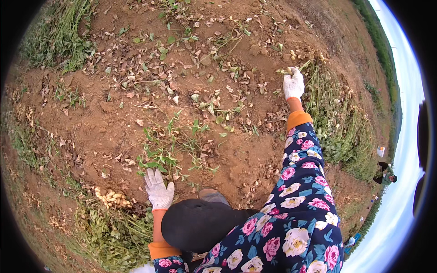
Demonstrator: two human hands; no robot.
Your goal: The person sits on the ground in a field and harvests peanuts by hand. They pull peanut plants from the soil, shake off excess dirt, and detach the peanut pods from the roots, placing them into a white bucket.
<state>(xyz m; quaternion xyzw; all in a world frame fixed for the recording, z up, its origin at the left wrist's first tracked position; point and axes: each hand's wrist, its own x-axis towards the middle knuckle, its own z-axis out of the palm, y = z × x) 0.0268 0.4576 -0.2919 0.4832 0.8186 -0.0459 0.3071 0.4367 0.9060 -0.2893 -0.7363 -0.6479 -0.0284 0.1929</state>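
Observation:
My right hand (294, 83), in a white knit glove, reaches out at the upper right with its fingers curled around the root end of a peanut plant (285, 71). Just beyond it, pale pods top a long pile of pulled peanut plants (334, 112). My left hand (159, 189), gloved alike, is spread with nothing in it, beside low green weeds (164, 153). Left of that hand lies a cluster of peanut pods (112, 198) on another heap of peanut plants (112, 232).
Dry leaves litter the brown soil (239, 150). A green plant heap (61, 37) lies at the upper left. My shoe (214, 196) is beside my knee. Far right, a person (386, 175) is near a white container (381, 151).

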